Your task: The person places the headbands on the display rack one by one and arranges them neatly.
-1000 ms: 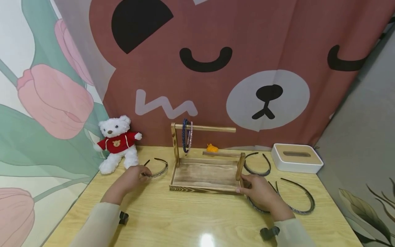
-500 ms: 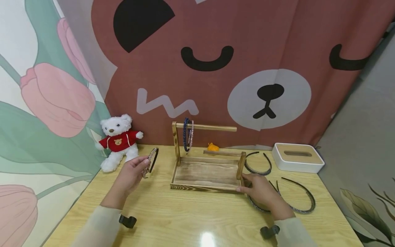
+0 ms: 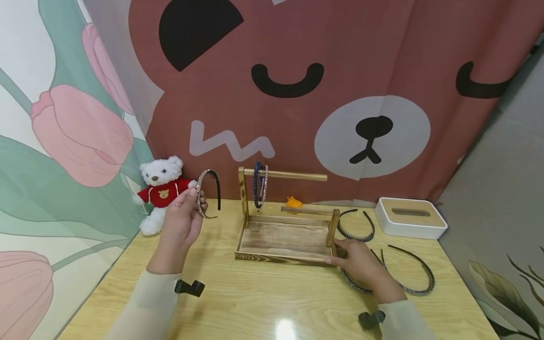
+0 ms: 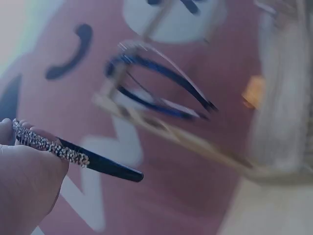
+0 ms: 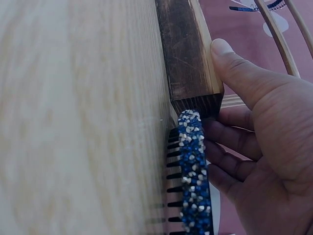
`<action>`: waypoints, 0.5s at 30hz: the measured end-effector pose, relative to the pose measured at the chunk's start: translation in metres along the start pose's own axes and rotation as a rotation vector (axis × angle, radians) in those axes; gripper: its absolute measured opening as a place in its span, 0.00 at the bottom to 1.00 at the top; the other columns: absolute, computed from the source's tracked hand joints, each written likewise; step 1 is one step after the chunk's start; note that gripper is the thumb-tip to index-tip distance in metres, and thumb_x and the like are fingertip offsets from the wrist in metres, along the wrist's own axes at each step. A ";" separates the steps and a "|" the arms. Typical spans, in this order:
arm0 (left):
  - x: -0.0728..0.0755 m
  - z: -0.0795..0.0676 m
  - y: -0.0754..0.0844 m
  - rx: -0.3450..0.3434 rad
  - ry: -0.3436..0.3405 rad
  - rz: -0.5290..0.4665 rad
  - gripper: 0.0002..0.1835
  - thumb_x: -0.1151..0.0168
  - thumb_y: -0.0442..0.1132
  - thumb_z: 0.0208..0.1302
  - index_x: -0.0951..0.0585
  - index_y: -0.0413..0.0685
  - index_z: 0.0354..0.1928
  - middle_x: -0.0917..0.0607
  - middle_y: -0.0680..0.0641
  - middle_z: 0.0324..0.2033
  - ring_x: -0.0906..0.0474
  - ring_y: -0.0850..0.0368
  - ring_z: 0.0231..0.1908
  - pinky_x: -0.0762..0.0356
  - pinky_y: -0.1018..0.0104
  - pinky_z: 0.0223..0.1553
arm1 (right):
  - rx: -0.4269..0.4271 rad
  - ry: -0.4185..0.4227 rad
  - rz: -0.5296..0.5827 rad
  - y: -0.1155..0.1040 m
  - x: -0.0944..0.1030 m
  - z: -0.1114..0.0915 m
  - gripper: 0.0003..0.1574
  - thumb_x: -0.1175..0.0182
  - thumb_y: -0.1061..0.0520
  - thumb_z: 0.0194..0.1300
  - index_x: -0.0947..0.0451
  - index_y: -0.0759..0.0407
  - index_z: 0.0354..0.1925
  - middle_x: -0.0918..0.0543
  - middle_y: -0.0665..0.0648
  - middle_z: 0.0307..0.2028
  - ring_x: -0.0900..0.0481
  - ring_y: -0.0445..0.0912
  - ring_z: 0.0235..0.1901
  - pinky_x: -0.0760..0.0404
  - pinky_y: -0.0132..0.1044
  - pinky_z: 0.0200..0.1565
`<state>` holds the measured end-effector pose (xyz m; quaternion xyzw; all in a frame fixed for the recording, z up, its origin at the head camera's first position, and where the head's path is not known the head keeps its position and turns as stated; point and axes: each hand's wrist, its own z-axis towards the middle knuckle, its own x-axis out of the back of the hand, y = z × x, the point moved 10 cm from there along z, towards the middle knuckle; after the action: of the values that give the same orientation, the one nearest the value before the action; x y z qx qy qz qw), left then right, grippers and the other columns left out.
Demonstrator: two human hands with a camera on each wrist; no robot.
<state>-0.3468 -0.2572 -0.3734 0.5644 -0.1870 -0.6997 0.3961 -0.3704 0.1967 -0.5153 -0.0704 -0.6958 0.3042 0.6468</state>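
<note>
My left hand [image 3: 182, 222] holds a glittery headband [image 3: 199, 189] between thumb and fingers, raised above the table beside the teddy bear. In the left wrist view this headband [image 4: 54, 147] shows pale sparkles and a black end. A wooden two-bar rack [image 3: 280, 260] stands mid-table. From its upper bar hang a dark blue headband [image 3: 256, 186] and a pink one [image 3: 264, 189], near the left post. The rack's right front corner is gripped by my right hand [image 3: 361, 264]. Close by that hand, the right wrist view shows a toothed headband [image 5: 192, 171] with blue and silver sparkles.
More headbands lie right of the rack, one [image 3: 356, 237] behind my right hand and another [image 3: 427, 278] beyond it. A white tissue box [image 3: 410, 217] stands at the back right. The teddy bear [image 3: 163, 193] sits back left; a small orange object [image 3: 294, 202] lies behind the rack.
My left hand has picked the glittery headband up off the table, raised it and turned it upright. My right hand has stayed on the rack's corner.
</note>
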 end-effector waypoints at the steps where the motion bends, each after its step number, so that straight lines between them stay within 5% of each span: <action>1: -0.009 0.002 0.006 -0.023 -0.006 -0.015 0.11 0.43 0.34 0.84 0.10 0.46 0.47 0.14 0.50 0.37 0.19 0.61 0.39 0.17 0.72 0.43 | -0.001 0.000 0.002 0.000 0.000 0.000 0.58 0.30 0.27 0.68 0.27 0.64 0.78 0.19 0.68 0.70 0.24 0.68 0.72 0.22 0.68 0.69; 9: -0.081 0.015 0.041 -0.143 -0.116 -0.110 0.08 0.38 0.34 0.81 0.11 0.42 0.49 0.14 0.47 0.38 0.20 0.58 0.41 0.18 0.71 0.45 | 0.004 0.006 0.011 -0.003 0.001 -0.001 0.56 0.29 0.29 0.68 0.27 0.64 0.77 0.18 0.68 0.69 0.23 0.68 0.71 0.21 0.68 0.68; 15: -0.115 0.031 0.041 -0.169 -0.165 -0.173 0.08 0.38 0.33 0.81 0.10 0.41 0.47 0.13 0.47 0.38 0.18 0.58 0.39 0.17 0.71 0.43 | 0.017 0.013 0.034 -0.004 0.001 -0.001 0.55 0.28 0.30 0.69 0.26 0.66 0.77 0.17 0.68 0.68 0.23 0.68 0.71 0.21 0.68 0.68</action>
<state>-0.3558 -0.1999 -0.2618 0.4835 -0.1102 -0.7885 0.3638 -0.3688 0.1942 -0.5125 -0.0791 -0.6876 0.3206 0.6467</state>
